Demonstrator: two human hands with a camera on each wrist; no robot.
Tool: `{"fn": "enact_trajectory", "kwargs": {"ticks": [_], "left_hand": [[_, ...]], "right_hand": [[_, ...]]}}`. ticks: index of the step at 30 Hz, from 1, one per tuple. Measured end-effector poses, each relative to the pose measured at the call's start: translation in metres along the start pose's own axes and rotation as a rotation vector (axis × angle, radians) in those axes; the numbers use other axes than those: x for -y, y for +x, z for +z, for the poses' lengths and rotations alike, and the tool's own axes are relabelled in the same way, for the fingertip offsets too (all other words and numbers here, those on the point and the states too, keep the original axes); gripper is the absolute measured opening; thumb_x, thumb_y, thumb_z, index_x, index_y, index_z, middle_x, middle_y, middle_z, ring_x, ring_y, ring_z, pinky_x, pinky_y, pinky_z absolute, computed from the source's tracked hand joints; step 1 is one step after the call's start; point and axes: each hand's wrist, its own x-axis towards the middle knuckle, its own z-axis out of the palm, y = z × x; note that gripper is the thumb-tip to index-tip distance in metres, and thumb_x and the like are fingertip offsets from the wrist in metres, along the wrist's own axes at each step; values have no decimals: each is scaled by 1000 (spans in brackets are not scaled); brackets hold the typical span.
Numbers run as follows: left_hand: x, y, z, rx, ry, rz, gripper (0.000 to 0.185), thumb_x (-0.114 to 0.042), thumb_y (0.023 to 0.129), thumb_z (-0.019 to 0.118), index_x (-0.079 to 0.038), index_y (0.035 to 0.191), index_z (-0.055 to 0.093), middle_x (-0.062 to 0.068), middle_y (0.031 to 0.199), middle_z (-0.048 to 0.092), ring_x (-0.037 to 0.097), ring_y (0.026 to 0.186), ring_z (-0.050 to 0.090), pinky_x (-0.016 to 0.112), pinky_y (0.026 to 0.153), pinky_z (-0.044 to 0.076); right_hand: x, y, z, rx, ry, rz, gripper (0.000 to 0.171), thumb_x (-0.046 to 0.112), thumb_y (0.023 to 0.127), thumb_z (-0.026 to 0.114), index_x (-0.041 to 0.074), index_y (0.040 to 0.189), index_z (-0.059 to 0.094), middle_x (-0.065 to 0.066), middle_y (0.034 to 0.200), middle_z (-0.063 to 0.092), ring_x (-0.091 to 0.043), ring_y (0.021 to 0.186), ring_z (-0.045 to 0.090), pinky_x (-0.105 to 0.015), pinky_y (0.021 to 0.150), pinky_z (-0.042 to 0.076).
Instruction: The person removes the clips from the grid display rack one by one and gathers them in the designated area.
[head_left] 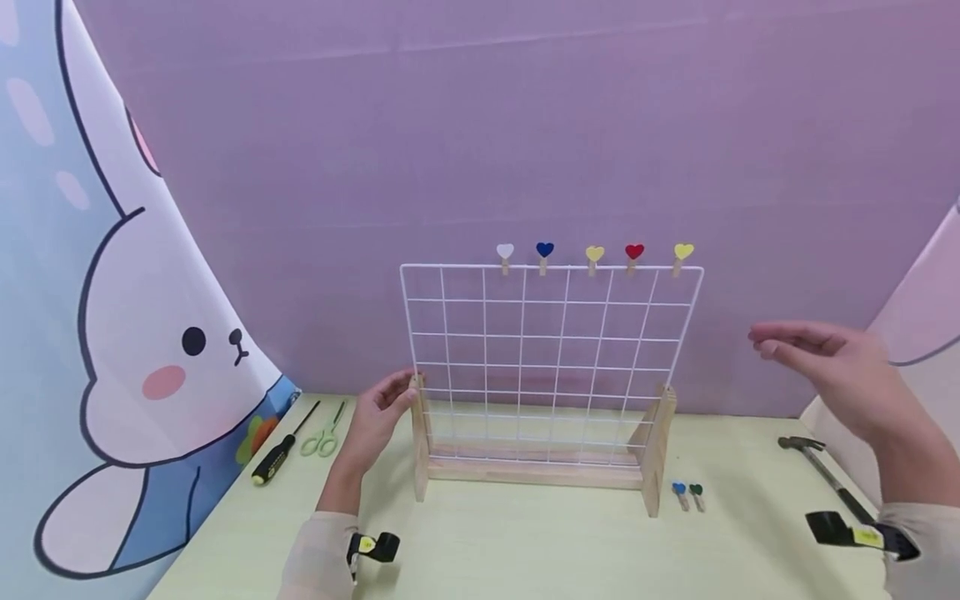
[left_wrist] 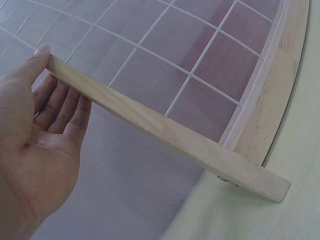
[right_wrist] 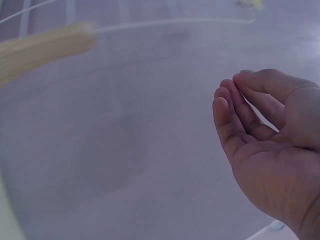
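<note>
A white wire grid stands upright in a wooden stand. My left hand grips the top of the stand's left leg, thumb on its near edge and fingers behind. Raised in the air to the right of the grid is my right hand, its fingers loosely bent with nothing between them. Along the grid's top wire sit several heart clothespins: a white one, a dark blue one, a red one and two yellow ones, the outer one near the right corner.
Beside the stand's right leg, a blue heart clothespin and a green one lie on the table. A hammer is at the right. Green scissors and a screwdriver lie at the left.
</note>
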Motion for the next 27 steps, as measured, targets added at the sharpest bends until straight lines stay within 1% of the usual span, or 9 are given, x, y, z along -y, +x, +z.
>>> {"fn": "enact_trajectory", "kwargs": {"ticks": [3, 5, 6, 10, 14, 17, 20, 24, 27], "left_hand": [[0, -1, 1, 1, 1, 6, 44, -17, 101, 67, 3, 139, 58, -9, 123, 74, 0, 113, 67, 15, 98, 54], [-1, -1, 1, 4, 3, 9, 44, -18, 101, 67, 3, 140, 58, -6, 126, 74, 0, 114, 67, 15, 98, 54], [-1, -1, 1, 5, 2, 5, 44, -18, 101, 67, 2, 140, 59, -7, 126, 74, 0, 114, 67, 15, 99, 54], [-2, -1, 1, 11, -3, -2, 44, -18, 101, 67, 0, 140, 59, 1, 130, 73, 0, 115, 66, 16, 99, 54], [0, 1, 1, 13, -3, -4, 44, -17, 101, 67, 1, 141, 58, 12, 134, 70, 0, 114, 66, 16, 99, 54], [0, 1, 1, 15, 2, -3, 44, -18, 102, 67, 1, 140, 58, 17, 136, 68, 0, 115, 66, 16, 99, 54], [0, 1, 0, 14, 5, -2, 44, -18, 102, 67, 0, 140, 59, 13, 135, 69, -1, 115, 66, 16, 99, 54], [1, 0, -1, 6, 3, -7, 44, -19, 101, 67, 0, 141, 59, -3, 128, 73, -1, 115, 66, 15, 99, 53], [1, 0, -1, 7, -1, -6, 44, -18, 101, 67, 0, 141, 59, -11, 124, 73, -1, 114, 66, 15, 99, 53]], "right_hand": [[22, 6, -5, -55, 33, -45, 35, 24, 102, 67, 8, 133, 68, 36, 111, 71, 19, 103, 62, -1, 85, 37], [37, 11, -8, -81, 44, -65, 35, 23, 101, 69, 8, 132, 69, 34, 110, 73, 17, 102, 64, -1, 85, 38], [45, 12, -9, -91, 45, -70, 36, 24, 100, 70, 8, 132, 69, 33, 110, 73, 17, 102, 64, -1, 85, 38], [72, 19, -13, -115, 70, -85, 35, 24, 99, 71, 9, 131, 70, 29, 107, 75, 15, 101, 66, -1, 85, 39], [94, 23, -14, -127, 108, -110, 32, 17, 98, 72, 8, 129, 71, 26, 104, 77, 13, 100, 67, -2, 86, 41], [109, 25, -14, -132, 131, -121, 33, 15, 97, 73, 8, 129, 72, 24, 105, 78, 12, 99, 68, -2, 87, 42], [124, 29, -11, -129, 149, -128, 35, 19, 96, 74, 8, 129, 72, 21, 107, 78, 8, 101, 69, -3, 88, 42], [141, 35, -5, -113, 168, -131, 38, 24, 95, 77, 8, 129, 72, 18, 109, 78, 4, 103, 69, -3, 89, 42], [153, 40, 0, -96, 203, -157, 38, 22, 95, 77, 6, 129, 72, 15, 109, 79, 1, 104, 70, -4, 91, 45]]}}
